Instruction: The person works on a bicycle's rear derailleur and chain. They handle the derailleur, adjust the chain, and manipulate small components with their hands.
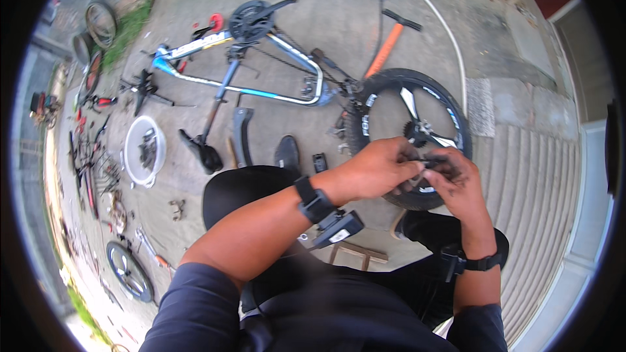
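In front of my knees, my left hand and my right hand meet over a wheel. Their fingertips pinch a small dark part between them; it is too small and too shaded to name. Dark smudges cover the fingers of both hands. Below them lies a bicycle wheel with a black tyre and broad black-and-white spokes, partly hidden by my hands. To its left rests a white and blue bicycle frame with its crankset and chain.
An orange floor pump lies beyond the wheel, near a pale hose. Left of my legs are a saddle, a curved mudguard and a white bucket holding dark parts. Farther left are an adjustable wrench and another wheel.
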Available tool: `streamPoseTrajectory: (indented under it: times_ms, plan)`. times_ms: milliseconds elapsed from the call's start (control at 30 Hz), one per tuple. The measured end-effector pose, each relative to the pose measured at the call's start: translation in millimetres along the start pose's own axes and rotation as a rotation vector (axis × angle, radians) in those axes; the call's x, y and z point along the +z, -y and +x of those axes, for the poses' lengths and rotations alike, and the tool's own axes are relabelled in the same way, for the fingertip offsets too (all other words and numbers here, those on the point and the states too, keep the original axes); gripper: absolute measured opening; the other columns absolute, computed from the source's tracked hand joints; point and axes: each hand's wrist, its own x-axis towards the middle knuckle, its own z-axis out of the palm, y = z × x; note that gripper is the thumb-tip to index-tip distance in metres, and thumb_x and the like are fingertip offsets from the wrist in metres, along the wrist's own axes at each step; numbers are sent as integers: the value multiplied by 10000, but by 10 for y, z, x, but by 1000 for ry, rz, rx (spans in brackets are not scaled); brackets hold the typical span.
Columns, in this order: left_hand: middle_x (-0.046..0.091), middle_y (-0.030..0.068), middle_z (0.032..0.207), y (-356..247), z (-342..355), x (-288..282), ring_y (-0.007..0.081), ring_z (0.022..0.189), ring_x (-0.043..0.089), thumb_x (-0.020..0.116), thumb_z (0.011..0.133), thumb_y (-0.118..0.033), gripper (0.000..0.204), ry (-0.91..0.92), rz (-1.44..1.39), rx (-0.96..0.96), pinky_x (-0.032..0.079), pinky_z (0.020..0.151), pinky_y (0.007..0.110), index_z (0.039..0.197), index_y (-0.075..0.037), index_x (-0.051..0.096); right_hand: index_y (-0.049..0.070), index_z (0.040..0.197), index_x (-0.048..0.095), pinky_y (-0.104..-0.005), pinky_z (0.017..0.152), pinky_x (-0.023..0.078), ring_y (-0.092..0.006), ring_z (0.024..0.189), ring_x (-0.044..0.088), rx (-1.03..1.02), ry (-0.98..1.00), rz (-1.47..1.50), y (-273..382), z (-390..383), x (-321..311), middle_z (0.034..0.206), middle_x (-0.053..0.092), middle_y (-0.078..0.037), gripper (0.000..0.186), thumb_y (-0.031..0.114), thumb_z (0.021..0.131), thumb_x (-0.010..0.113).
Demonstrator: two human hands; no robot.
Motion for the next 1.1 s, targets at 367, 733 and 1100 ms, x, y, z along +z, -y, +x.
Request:
streamPoseTrajectory:
  times_ms: [367, 733, 1100]
  plan:
    - [707, 96, 988, -294, -1968, -1998, 211, 880, 690, 586, 1027, -300, 262, -1035, -484, 358, 537, 721, 351, 1088, -49, 629, 7, 1334, 544, -274, 659, 523, -156, 765, 670, 72, 38, -15, -174, 146, -13, 1010, 639, -76, 475, 201, 944, 733]
    - [677, 137, 1123, 2167, -4213, -2767, 284, 971, 674, 651, 986, -433, 465, -1507, -758, 26, 542, 706, 366, 1236, -50, 563, 8, 1313, 585, -275, 649, 526, -166, 753, 676, 231, 34, 92, -355, 241, 172, 1018, 662, -89, 429, 163, 937, 723]
    - [695, 72, 1069, 545, -2798, -2075, 160, 883, 656, 604, 1025, -325, 387, -1219, -549, 242, 501, 725, 294, 1308, -65, 567, 24, 1231, 603, -308, 616, 541, -177, 738, 684, 664, 40, -58, -1244, 297, 303, 982, 678, -72, 388, 220, 934, 759]
